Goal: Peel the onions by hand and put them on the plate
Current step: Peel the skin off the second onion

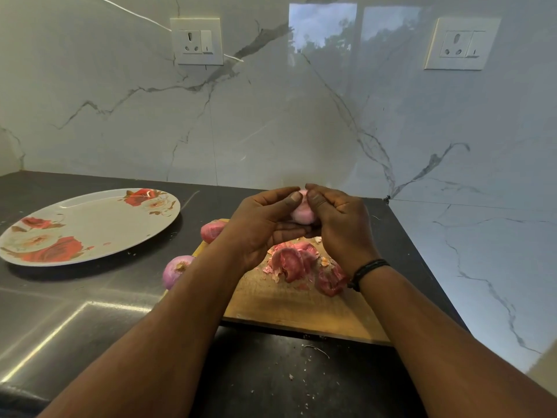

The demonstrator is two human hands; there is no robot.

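A: Held object — a pale pink onion [301, 213], raised above the far edge of the wooden cutting board [301, 306]; which hand carries it?

B: Both; the left hand [265, 224] cups it from the left with its thumb on top, the right hand [337, 221] grips it from the right, thumb pressed beside the other — the two hands meet around the bulb.

A: Remaining onions?

B: Two still in red skin; one onion at the board's far left corner [211, 230], partly hidden by the left hand; a second onion on the dark surface [176, 270] just left of the board, cut end facing the camera.

A: Debris and destination?

B: Peeled skins [297, 263] heaped on the board below the hands; the floral plate [90, 218] lies on the surface [90, 312] to the left, well apart from the held onion, holding no onion; a dark band [366, 271] circles the right wrist.
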